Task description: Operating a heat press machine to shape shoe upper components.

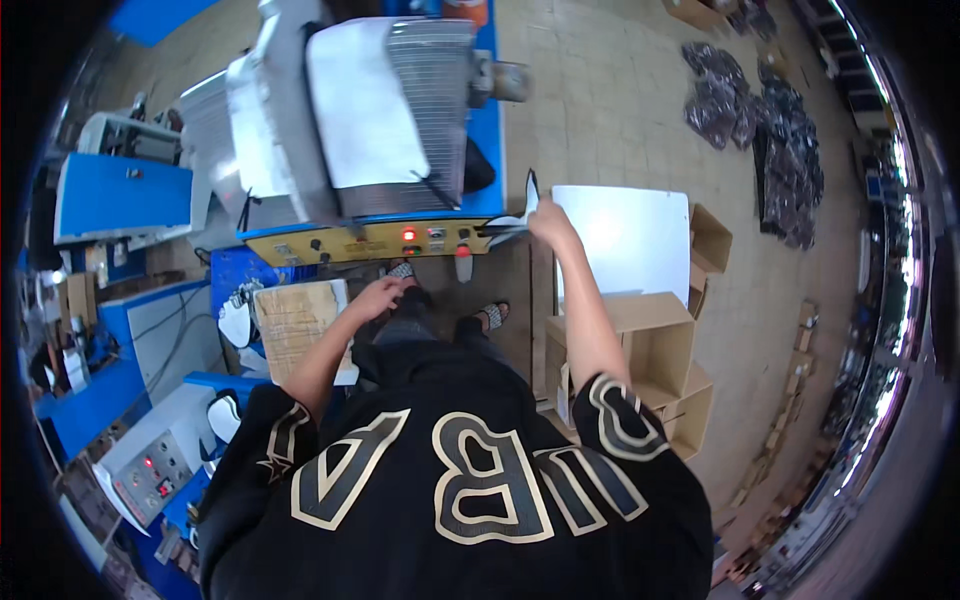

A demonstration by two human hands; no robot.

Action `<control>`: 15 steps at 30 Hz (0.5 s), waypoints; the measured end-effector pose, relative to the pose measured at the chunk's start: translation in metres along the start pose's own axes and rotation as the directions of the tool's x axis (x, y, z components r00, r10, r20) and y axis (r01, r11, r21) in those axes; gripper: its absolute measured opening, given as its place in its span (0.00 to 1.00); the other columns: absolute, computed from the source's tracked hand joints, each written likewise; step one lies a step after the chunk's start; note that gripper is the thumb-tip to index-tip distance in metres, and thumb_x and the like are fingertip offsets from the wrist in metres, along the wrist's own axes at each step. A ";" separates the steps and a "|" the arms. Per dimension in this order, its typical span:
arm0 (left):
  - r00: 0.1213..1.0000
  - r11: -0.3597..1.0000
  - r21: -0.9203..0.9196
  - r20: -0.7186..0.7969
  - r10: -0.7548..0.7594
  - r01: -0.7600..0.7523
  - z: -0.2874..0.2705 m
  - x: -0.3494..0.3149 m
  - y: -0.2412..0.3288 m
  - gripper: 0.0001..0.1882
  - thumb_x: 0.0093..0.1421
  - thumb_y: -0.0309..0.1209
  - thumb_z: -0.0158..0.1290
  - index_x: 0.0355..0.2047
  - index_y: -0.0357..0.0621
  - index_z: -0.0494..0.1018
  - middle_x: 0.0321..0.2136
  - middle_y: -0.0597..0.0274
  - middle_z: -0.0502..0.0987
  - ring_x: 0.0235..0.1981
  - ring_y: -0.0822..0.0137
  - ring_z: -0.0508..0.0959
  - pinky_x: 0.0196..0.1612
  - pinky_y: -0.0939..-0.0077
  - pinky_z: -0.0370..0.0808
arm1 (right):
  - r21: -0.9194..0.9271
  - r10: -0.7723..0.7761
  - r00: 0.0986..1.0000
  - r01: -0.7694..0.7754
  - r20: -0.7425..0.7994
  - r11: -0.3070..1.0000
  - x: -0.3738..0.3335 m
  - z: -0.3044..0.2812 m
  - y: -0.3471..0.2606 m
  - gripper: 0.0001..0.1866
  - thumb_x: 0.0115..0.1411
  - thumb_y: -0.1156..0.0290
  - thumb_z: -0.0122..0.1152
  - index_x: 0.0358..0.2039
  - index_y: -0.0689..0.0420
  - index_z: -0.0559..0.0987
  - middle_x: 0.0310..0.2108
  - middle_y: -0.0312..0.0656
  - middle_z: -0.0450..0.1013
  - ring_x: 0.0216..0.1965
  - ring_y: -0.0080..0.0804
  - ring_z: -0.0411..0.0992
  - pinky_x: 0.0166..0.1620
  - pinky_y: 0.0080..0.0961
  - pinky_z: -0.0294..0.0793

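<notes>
My right hand is closed on thin, flat black-and-white pieces, at the right end of a machine's yellow control panel. Their exact kind is too small to make out. To the right of that hand lies a white board. My left hand hangs in front of the panel with its fingers loosely apart and nothing visible in them. Beside it is a worn, tan-topped block. White sheets cover part of the ribbed machine bed under a grey cover.
Open cardboard boxes stand by my right arm. White cut-out pieces lie on a blue surface at left. Another machine with a control box is at lower left. Dark plastic-wrapped bundles lie on the floor at far right.
</notes>
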State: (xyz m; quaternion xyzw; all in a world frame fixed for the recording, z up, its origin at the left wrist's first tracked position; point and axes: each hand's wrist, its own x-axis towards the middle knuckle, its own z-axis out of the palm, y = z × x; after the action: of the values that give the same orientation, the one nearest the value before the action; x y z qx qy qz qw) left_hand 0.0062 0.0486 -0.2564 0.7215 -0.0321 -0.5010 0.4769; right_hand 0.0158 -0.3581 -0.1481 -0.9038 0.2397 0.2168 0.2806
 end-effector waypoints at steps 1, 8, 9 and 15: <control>0.997 0.997 -0.077 -0.074 -0.026 0.020 -0.015 -0.015 -0.021 0.20 0.65 0.38 0.46 0.52 0.40 0.70 0.40 0.58 0.78 0.29 0.67 0.78 0.35 0.74 0.76 | -0.007 -0.024 1.000 0.024 0.006 1.000 0.017 0.002 -0.026 0.16 0.52 0.73 0.53 0.38 0.70 0.77 0.40 0.66 0.74 0.46 0.62 0.72 0.49 0.46 0.72; 0.871 0.811 -0.555 -0.289 -0.398 0.187 -0.050 -0.091 -0.133 0.17 0.67 0.38 0.46 0.50 0.42 0.71 0.35 0.58 0.77 0.31 0.69 0.77 0.31 0.74 0.76 | 0.036 -0.203 0.979 0.204 -0.030 0.978 0.144 0.026 -0.079 0.23 0.56 0.58 0.60 0.44 0.63 0.77 0.44 0.57 0.76 0.47 0.50 0.75 0.49 0.42 0.76; 0.867 0.802 -0.566 -0.286 -0.409 0.191 -0.046 -0.103 -0.144 0.17 0.67 0.38 0.46 0.50 0.42 0.71 0.35 0.58 0.77 0.31 0.69 0.77 0.31 0.74 0.76 | 0.030 -0.206 0.978 0.206 -0.015 0.978 0.148 0.029 -0.079 0.23 0.56 0.58 0.60 0.44 0.63 0.77 0.44 0.57 0.76 0.47 0.50 0.75 0.49 0.42 0.76; 0.864 0.824 -0.502 -0.258 -0.433 0.263 -0.027 -0.122 -0.181 0.17 0.66 0.43 0.48 0.46 0.46 0.75 0.33 0.64 0.78 0.28 0.71 0.75 0.29 0.75 0.73 | 0.713 -0.016 0.931 -0.268 0.365 0.648 0.156 0.028 -0.087 0.21 0.60 0.57 0.58 0.46 0.59 0.76 0.41 0.50 0.78 0.44 0.43 0.77 0.45 0.40 0.78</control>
State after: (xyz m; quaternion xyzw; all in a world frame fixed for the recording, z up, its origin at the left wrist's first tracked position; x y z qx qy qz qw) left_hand -0.1122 0.2288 -0.3015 0.6636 0.3075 -0.4330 0.5268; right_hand 0.1800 -0.3265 -0.2156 -0.6353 0.3190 0.2692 0.6498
